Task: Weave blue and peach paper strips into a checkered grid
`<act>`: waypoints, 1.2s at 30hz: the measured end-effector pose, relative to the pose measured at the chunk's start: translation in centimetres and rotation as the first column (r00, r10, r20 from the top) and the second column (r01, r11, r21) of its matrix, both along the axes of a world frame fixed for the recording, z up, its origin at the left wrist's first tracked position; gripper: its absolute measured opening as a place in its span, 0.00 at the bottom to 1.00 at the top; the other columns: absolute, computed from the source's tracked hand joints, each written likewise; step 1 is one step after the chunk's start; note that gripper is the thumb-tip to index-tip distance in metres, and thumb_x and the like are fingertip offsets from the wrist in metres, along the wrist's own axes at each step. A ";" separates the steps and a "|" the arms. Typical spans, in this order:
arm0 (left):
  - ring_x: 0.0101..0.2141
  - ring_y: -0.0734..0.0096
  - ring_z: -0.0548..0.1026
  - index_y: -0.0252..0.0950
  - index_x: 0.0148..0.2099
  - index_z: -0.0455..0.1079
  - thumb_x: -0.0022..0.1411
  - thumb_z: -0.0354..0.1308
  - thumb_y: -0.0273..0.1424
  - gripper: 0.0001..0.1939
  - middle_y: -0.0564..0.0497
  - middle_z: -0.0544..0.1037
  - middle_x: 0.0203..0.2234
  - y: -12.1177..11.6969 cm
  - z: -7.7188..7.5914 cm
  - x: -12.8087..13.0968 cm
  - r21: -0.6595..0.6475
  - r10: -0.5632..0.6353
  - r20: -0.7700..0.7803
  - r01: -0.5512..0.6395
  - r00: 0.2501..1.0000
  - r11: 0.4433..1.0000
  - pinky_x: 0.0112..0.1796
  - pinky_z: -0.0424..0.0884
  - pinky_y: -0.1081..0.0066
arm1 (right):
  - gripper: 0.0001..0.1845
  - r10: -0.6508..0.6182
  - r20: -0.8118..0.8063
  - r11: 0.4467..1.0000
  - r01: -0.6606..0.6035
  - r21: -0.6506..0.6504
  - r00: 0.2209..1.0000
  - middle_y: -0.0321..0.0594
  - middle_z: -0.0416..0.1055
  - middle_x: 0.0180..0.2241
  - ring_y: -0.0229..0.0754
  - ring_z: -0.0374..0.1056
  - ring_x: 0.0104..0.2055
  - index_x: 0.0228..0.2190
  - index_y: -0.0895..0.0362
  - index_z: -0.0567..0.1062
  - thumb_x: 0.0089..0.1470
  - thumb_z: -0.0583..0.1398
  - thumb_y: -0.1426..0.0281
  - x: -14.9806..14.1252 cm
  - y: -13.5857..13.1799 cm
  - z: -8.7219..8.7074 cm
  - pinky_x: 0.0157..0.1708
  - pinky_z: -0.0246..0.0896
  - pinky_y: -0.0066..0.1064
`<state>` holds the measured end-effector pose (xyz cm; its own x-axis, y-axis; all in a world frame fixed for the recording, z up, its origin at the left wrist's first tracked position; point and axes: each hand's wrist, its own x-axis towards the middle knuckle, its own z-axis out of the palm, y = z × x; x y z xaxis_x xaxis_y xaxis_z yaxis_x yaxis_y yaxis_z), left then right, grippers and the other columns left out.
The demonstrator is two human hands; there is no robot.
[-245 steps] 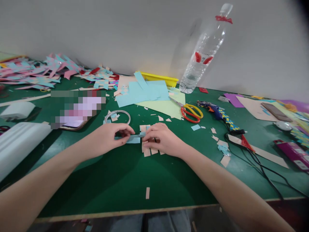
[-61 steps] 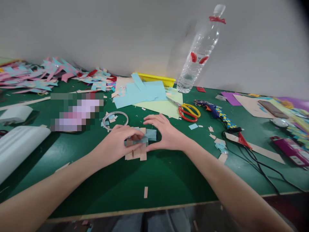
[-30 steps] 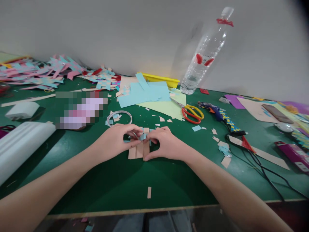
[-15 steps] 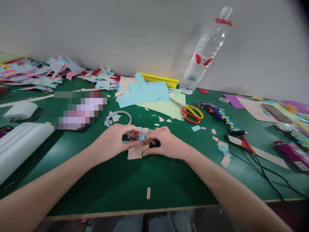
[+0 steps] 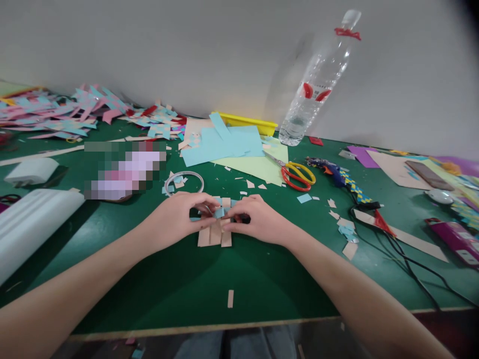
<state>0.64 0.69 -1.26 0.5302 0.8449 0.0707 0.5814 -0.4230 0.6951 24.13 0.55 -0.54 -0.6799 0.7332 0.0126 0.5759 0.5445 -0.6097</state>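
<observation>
In the middle of the green table lies a small piece of woven paper strips (image 5: 210, 235), pale peach crossed with light blue. From its left side my left hand (image 5: 179, 212) pinches a blue strip (image 5: 219, 213) between thumb and fingers. My right hand (image 5: 258, 217) comes in from the other side, its thumb and fingertips closed on the peach strips at the right of the weave. Both hands hide part of the crossing strips. Just behind my left hand rests a ring of clear tape (image 5: 202, 182).
Blue paper sheets (image 5: 232, 142) and red-and-yellow scissors (image 5: 299, 175) lie behind my hands. A clear bottle (image 5: 314, 89) leans against the wall. Paper scraps, a glue gun (image 5: 333, 172) with its cable, and a purple power strip (image 5: 452, 239) are at the right. A white box (image 5: 33, 224) stands left.
My right thumb has moved up from the lower part of the peach strip, closer to my fingertips. My left hand looks unmoved.
</observation>
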 end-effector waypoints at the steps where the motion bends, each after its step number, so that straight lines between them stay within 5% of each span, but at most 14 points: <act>1: 0.37 0.62 0.80 0.41 0.46 0.73 0.61 0.60 0.43 0.15 0.49 0.82 0.38 0.0 0.0 0.0 0.000 -0.001 0.004 0.001 1.000 1.000 0.40 0.75 0.65 | 0.18 -0.008 -0.014 1.000 0.009 0.012 1.000 0.34 0.72 0.28 0.38 0.66 0.34 0.33 0.55 0.78 0.61 0.58 0.54 0.0 0.0 0.0 0.47 0.50 0.36; 6: 0.38 0.62 0.80 0.41 0.47 0.74 0.61 0.60 0.44 0.16 0.50 0.81 0.39 0.0 0.0 -0.1 -0.009 0.004 -0.013 -0.004 1.000 1.000 0.40 0.75 0.65 | 0.17 -0.057 -0.126 0.998 0.059 0.014 0.990 0.34 0.70 0.25 0.35 0.60 0.26 0.31 0.57 0.77 0.63 0.57 0.58 -0.1 0.2 -0.3 0.30 0.50 0.28; 12: 0.37 0.63 0.78 0.41 0.46 0.74 0.62 0.59 0.39 0.12 0.51 0.81 0.36 -0.4 0.1 0.0 0.077 -0.031 -0.050 0.035 0.998 0.996 0.39 0.72 0.66 | 0.21 -0.187 -0.188 0.981 0.174 -0.083 0.964 0.32 0.64 0.22 0.33 0.54 0.24 0.28 0.57 0.75 0.63 0.55 0.55 -0.2 0.2 -0.7 0.25 0.46 0.27; 19: 0.38 0.60 0.76 0.41 0.44 0.72 0.62 0.58 0.37 0.09 0.52 0.80 0.34 -0.5 -0.5 0.1 0.177 -0.061 -0.191 0.096 0.980 0.979 0.47 0.66 0.58 | 0.23 -0.220 -0.203 0.973 0.200 -0.112 0.954 0.32 0.62 0.22 0.33 0.53 0.24 0.27 0.57 0.75 0.64 0.54 0.54 -0.4 0.3 -1.0 0.24 0.44 0.27; 29: 0.43 0.63 0.76 0.42 0.47 0.73 0.71 0.49 0.37 0.12 0.52 0.80 0.42 -0.5 -0.7 0.3 0.306 -0.185 -0.253 0.260 0.950 0.916 0.48 0.61 0.62 | 0.21 -0.229 -0.235 0.972 0.206 -0.116 0.945 0.33 0.67 0.24 0.33 0.56 0.24 0.31 0.57 0.79 0.64 0.54 0.56 -0.4 0.2 -1.3 0.25 0.46 0.27; 36: 0.38 0.65 0.77 0.42 0.47 0.73 0.72 0.48 0.37 0.13 0.52 0.81 0.36 -0.8 -0.2 0.4 0.332 -0.200 -0.297 0.298 0.934 0.895 0.48 0.60 0.62 | 0.21 -0.228 -0.258 0.972 0.204 -0.118 0.939 0.34 0.67 0.24 0.33 0.57 0.25 0.32 0.58 0.79 0.63 0.55 0.56 -0.5 0.2 -1.3 0.25 0.47 0.27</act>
<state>1.01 -0.11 -1.50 0.7607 0.6219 0.1861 0.5556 -0.7720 0.3089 23.60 0.73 -1.86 -0.4852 0.8685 0.1013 0.4823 0.3625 -0.7975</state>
